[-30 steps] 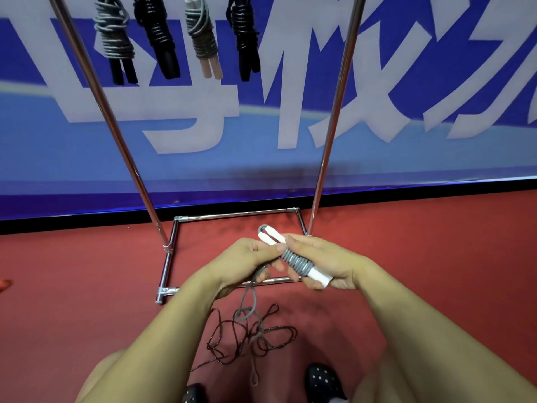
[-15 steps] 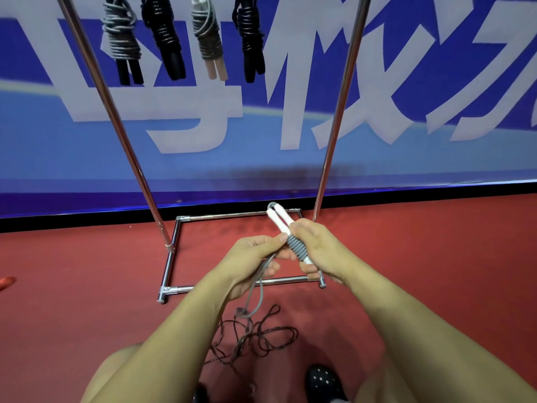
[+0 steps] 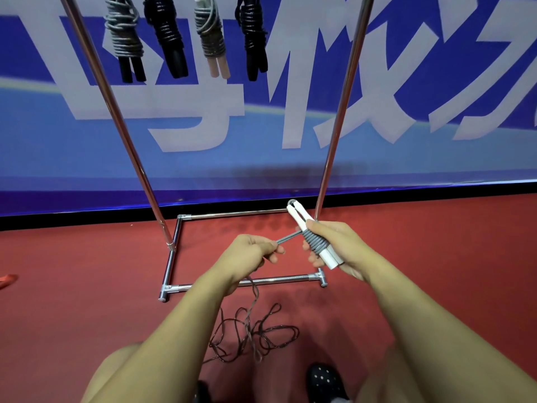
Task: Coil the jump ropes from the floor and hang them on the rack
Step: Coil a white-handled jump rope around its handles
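Just right of the frame's centre, a pair of white handles (image 3: 312,235) is held side by side, tilted with their tops toward the upper left, and a few turns of grey rope (image 3: 315,242) are already wound tightly around their middle. The right hand (image 3: 337,245) has its fingers curled around the handles below and behind the wraps. A short taut stretch of the rope runs from the wraps down and left to the left hand (image 3: 251,251), which pinches it in a closed fist. Below that fist the rope drops to the red floor (image 3: 436,271), where its loose remainder (image 3: 252,335) lies in a tangle of overlapping loops at lower centre, just above a dark dotted shoe (image 3: 325,381). Behind the hands stands the metal rack (image 3: 241,283), its base frame on the floor and its two poles rising out of the top of the frame; four finished bundles (image 3: 186,39) hang at upper left. The likely trouble from here is the tangle: if the loops snag as the rope is drawn up, a knot could tighten and stall the winding. Slack in the taut stretch could also let the wraps loosen and slide along the smooth handles.
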The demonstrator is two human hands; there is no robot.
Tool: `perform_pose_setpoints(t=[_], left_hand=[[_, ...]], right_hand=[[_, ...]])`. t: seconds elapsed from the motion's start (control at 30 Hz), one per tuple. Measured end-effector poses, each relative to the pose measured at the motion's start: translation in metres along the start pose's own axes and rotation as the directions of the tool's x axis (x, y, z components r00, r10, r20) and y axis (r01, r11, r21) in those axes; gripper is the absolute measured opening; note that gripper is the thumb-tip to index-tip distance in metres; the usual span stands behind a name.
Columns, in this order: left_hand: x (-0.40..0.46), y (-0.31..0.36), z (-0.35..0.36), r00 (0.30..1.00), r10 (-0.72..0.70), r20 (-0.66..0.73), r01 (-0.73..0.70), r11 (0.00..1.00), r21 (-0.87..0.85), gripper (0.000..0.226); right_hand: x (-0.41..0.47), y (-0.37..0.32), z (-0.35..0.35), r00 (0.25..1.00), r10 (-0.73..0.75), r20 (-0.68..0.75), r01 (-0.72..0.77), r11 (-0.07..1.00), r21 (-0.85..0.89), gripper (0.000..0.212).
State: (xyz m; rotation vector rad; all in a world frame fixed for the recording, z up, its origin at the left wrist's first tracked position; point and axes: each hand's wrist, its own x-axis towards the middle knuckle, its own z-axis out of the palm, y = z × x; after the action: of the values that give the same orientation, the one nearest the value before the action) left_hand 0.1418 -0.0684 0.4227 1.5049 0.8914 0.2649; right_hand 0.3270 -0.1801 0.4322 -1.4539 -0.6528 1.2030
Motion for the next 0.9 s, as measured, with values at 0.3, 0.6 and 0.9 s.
perform_pose_setpoints(t=[0.3, 0.6, 0.9], left_hand=[[0.001, 0.005, 0.006, 0.982, 0.126, -0.142, -0.109, 0.987, 0.119, 0.030], [0.000, 0.002, 0.007, 0.974, 0.195, -0.119, -0.170, 0.967, 0.189, 0.033], [-0.002, 0.006, 0.016, 0.991, 0.082, -0.110, -0.065, 0.986, 0.156, 0.053]], right_hand=[[0.003, 0.002, 0.003, 0.993, 0.038, 0.109, -0.039, 0.999, 0.011, 0.036], [0.014, 0.008, 0.009, 0.992, 0.089, 0.092, -0.095, 0.994, 0.062, 0.044], [0.014, 0.019, 0.007, 0.995, -0.083, 0.062, 0.096, 0.959, -0.266, 0.025]])
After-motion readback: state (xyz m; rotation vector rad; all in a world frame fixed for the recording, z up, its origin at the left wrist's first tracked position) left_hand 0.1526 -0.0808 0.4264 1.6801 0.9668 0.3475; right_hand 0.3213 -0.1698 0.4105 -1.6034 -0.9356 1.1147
